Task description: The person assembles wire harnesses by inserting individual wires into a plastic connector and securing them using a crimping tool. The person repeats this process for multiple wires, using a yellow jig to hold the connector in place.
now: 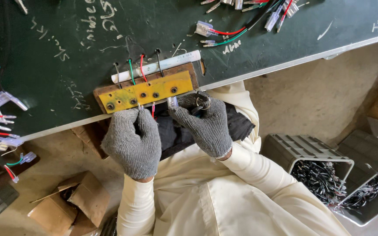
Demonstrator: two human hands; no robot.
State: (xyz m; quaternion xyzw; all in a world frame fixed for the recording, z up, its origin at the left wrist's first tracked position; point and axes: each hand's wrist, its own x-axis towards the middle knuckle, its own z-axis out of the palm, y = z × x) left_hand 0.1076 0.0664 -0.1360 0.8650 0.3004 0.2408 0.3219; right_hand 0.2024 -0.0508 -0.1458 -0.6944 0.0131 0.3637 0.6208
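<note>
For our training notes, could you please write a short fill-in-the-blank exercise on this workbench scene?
1. Both hands, the left hand and the right hand, wear knitted gloves coloured ____.
2. The drilled plate on the wooden block is painted ____.
3. The white tube lies on a board coloured dark ____.
4. The grey crates on the floor hold bundles of ____ wires.

Missing words: grey; yellow; green; black

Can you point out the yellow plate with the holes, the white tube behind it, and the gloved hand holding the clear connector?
yellow plate (152, 91): head view, middle of its face.
white tube (171, 62): head view, mid-length.
right hand (204, 122): head view, back of the grey glove.
</note>
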